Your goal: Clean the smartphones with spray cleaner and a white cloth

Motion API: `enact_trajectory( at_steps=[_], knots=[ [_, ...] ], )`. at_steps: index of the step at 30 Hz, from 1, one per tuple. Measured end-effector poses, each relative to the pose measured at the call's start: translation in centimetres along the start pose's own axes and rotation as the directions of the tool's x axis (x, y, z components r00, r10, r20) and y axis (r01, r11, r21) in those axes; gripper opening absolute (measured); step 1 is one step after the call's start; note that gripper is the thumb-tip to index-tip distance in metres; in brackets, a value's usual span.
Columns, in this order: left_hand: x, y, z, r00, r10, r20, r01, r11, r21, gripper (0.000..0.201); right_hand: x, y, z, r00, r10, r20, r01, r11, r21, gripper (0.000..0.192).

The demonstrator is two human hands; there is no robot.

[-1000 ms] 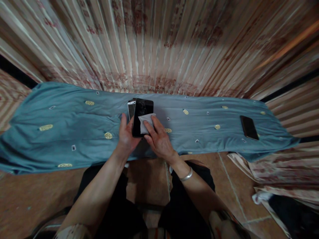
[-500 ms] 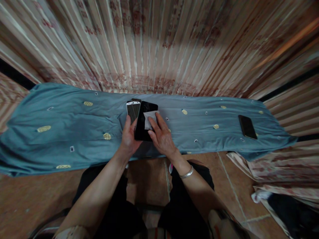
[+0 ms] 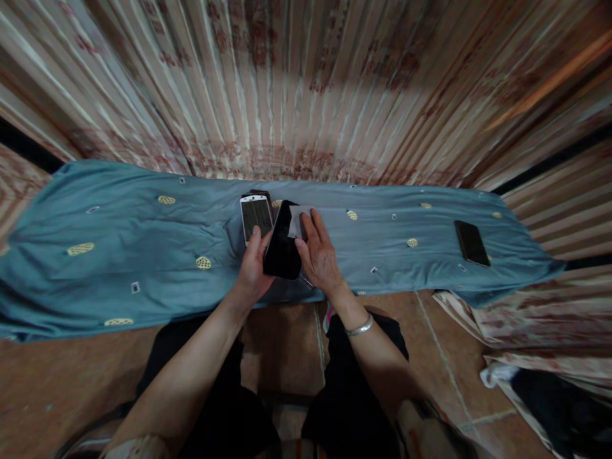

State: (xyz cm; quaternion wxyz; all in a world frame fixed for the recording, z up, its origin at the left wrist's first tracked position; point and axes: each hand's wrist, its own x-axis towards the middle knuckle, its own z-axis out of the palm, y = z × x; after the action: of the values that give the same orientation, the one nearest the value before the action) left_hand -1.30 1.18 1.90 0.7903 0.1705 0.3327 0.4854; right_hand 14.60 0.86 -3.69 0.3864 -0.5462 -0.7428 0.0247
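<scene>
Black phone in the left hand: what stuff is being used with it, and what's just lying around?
Being used:
- black phone, held by the left hand
- pale wipe, cloth or paper, I can't tell, under the right hand's fingers

Seemingly just lying about:
- white-framed phone, just behind the left thumb
- dark phone, far right on the blue sheet

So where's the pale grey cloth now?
In the head view, the pale grey cloth is near the centre, under the right hand, over the upper right edge of the black device in the left hand.
</scene>
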Motion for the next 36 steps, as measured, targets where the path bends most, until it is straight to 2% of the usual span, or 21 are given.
enact_trajectory(
  at_steps=[11,19,26,36],
  knots=[
    [0.1,-0.7,0.1,0.999,0.016,0.044,-0.016,1.0,0.012,0.058,0.4,0.4,-0.1,1.0,0.009,-0.001,-0.009,1.0,0.017,0.062],
    [-0.1,-1.3,0.0,0.998,-0.062,0.013,0.061,0.996,0.06,0.058,0.6,0.3,0.1,1.0,-0.026,-0.008,0.026,0.998,-0.055,0.062],
    [0.1,-1.6,0.1,1.0,-0.003,0.027,0.002,0.997,0.072,0.057,0.6,0.0,-0.1,0.999,-0.023,0.047,0.026,0.998,-0.057,0.061],
    [0.3,-1.1,-0.5,0.997,0.075,0.032,-0.078,0.993,0.084,0.059,-0.1,-1.6,0.5,0.988,-0.109,0.112,0.116,0.992,-0.051,0.058]
  ],
)
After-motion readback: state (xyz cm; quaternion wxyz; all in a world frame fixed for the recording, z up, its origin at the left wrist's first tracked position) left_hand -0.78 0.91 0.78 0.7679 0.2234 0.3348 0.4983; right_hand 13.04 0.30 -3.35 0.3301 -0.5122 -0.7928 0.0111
